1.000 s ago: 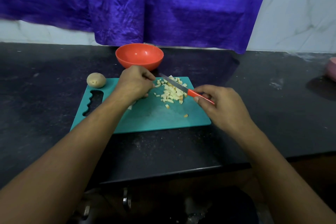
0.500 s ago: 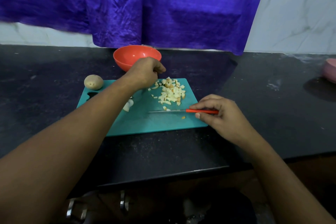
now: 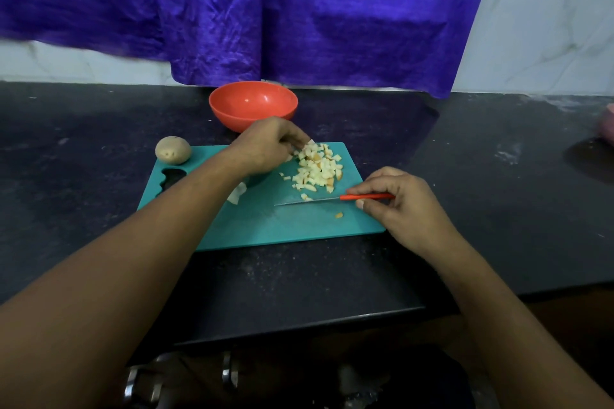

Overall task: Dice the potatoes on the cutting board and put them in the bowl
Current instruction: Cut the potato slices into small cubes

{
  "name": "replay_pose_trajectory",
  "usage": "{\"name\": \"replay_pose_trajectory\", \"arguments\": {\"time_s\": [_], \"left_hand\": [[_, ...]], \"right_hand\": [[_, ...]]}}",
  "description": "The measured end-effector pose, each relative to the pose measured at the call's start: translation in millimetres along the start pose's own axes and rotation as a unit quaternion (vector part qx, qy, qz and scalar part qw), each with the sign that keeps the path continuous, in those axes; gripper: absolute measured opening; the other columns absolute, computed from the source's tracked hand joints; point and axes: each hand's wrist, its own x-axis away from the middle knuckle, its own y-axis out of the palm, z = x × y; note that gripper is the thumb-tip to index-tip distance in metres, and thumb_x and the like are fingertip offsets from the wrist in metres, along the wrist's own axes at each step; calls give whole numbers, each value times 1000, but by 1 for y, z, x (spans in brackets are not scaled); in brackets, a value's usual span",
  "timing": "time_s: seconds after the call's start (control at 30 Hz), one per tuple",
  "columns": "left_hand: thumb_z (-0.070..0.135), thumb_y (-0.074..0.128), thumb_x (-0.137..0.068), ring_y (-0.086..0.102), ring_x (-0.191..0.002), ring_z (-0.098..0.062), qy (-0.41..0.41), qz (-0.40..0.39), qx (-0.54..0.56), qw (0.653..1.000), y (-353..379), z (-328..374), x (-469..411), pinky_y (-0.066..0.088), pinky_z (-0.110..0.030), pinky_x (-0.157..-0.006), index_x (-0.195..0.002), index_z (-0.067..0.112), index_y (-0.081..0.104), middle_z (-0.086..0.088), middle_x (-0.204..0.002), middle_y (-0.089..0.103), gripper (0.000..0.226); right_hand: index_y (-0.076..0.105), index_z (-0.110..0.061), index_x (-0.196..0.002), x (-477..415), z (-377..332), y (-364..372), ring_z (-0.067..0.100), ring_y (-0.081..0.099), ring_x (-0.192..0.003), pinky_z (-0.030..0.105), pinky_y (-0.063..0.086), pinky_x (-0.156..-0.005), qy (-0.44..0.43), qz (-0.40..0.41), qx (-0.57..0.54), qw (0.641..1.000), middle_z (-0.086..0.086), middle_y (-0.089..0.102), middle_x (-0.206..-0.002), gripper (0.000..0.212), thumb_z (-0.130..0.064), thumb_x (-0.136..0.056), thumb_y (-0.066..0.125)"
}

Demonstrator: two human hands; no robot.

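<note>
- The whole potato sits at the far left corner of the cutting board. It is firm and round, so likely to roll.
- The left hand curls its fingers against the far-left edge of the diced potato. I cannot tell whether it pinches any pieces.
- The orange bowl stands empty on the desk, just behind the board.
- The dice look light, damp and loose, so they are probably best scooped up in cupped handfuls.
- The right hand pinches the knife by its red handle, with the blade lying on the board.
</note>
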Motion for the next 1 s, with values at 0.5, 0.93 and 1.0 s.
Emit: {"name": "replay_pose_trajectory", "arguments": {"time_s": [0.5, 0.93, 1.0], "left_hand": [[-10, 46, -97, 65, -113, -5, -7, 21, 20, 1000, 0, -18, 9, 48, -26, -107, -125, 17, 72, 4, -120, 73, 47], [-3, 46, -99, 61, -119, -5, -18, 25, 37, 999, 3, -16, 22, 44, -29, -110, -126, 23, 72, 9, -124, 71, 45], [-2, 47, -99, 61, -119, -4, -19, 24, 33, 999, 3, -16, 21, 44, -28, -110, -125, 24, 72, 9, -124, 70, 44]], "right_hand": [[80, -26, -107, -17, 3, 5, 3, 63, -93, 23, 56, -82, 26, 130, -12, 991, -13, 65, -100, 24, -9, -91, 75], [83, -34, -96, 21, 20, -46, 15, 68, -95, 35, 54, -86, 46, -63, -87, 993, -7, 71, -102, 29, -8, -85, 81], [83, -35, -97, 24, 20, -46, 15, 68, -97, 39, 56, -89, 52, -77, -74, 993, -7, 71, -103, 29, -9, -85, 81]]}}
